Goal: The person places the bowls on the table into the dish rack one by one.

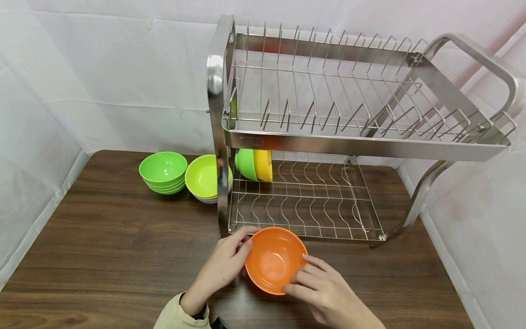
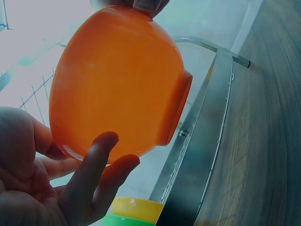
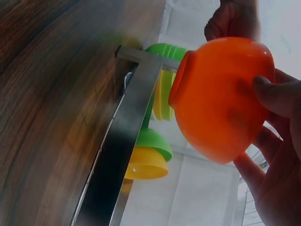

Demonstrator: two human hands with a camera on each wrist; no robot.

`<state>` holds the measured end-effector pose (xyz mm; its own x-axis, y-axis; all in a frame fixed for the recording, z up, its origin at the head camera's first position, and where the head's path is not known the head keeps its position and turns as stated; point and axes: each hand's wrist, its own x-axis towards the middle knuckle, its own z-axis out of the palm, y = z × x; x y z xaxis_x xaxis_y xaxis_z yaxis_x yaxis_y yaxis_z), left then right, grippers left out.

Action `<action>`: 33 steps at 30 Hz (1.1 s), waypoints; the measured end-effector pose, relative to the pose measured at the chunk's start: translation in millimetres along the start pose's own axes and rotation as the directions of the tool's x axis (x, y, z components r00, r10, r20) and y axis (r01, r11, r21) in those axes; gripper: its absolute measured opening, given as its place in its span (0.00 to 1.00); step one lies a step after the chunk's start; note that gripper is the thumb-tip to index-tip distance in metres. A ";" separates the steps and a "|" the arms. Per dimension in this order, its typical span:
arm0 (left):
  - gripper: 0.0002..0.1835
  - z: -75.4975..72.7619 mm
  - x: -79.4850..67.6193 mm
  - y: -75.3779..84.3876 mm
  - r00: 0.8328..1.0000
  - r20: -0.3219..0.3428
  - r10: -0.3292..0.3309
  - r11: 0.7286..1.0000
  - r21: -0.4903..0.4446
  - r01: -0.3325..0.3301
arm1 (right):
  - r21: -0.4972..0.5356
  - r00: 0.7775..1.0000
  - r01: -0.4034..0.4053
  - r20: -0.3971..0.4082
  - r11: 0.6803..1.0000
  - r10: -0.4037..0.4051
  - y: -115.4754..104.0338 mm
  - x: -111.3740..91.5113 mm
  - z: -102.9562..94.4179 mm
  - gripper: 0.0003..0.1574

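An orange bowl (image 1: 274,258) is held between both hands above the table, in front of the rack, its inside facing up in the head view. My left hand (image 1: 225,261) grips its left side, with the thumb by the rim and fingers against the outer wall, as the left wrist view shows. On the right side, my right hand (image 1: 324,290) holds the bowl by its rim and wall. The right wrist view shows the bowl's smooth outside (image 3: 221,99) and foot ring.
A two-tier metal dish rack (image 1: 365,148) stands behind the bowl. On its lower tier, a green bowl (image 1: 245,163) and a yellow bowl (image 1: 263,165) stand on edge at the left. Stacked green bowls (image 1: 163,168) and a lime-topped stack (image 1: 202,177) sit left of the rack.
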<state>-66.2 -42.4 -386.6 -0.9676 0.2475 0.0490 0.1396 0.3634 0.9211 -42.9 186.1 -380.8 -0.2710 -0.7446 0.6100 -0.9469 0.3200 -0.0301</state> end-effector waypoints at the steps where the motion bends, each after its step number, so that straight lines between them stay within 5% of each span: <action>1: 0.16 -0.1 -0.2 -0.3 1.000 -0.002 0.001 1.000 0.004 -0.001 | -0.010 1.000 0.006 -0.003 1.000 -0.006 -0.3 0.8 0.1 0.20; 12: 0.15 -1.7 -1.5 0.0 1.000 -0.019 0.014 1.000 0.002 -0.014 | -0.030 0.999 0.030 -0.038 0.999 -0.031 1.5 12.3 -2.1 0.22; 17: 0.14 -5.8 -6.1 3.1 0.992 -0.100 0.080 0.995 0.072 -0.073 | -0.056 0.999 0.009 -0.045 0.998 -0.011 4.4 12.2 -0.4 0.21; 21: 0.15 -14.4 -8.9 5.2 0.965 -0.222 0.139 0.988 0.102 -0.119 | -0.065 0.997 0.008 -0.082 0.998 -0.013 8.5 11.0 1.6 0.20; 28: 0.19 -34.9 -3.2 -1.7 0.878 -0.422 0.225 0.971 0.176 -0.164 | -0.017 0.983 -0.077 -0.169 0.997 0.073 22.4 12.0 3.8 0.18; 33: 0.21 -42.0 6.5 -11.5 0.883 -0.403 0.239 0.959 0.241 -0.150 | 0.076 0.948 -0.182 -0.250 0.980 0.196 37.0 13.1 9.1 0.16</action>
<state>-82.9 -82.7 -380.6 -0.9061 -0.0568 0.4193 0.3293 0.5276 0.7831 -83.0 182.9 -381.1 -0.3991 -0.4968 0.7707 -0.8919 0.4052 -0.2007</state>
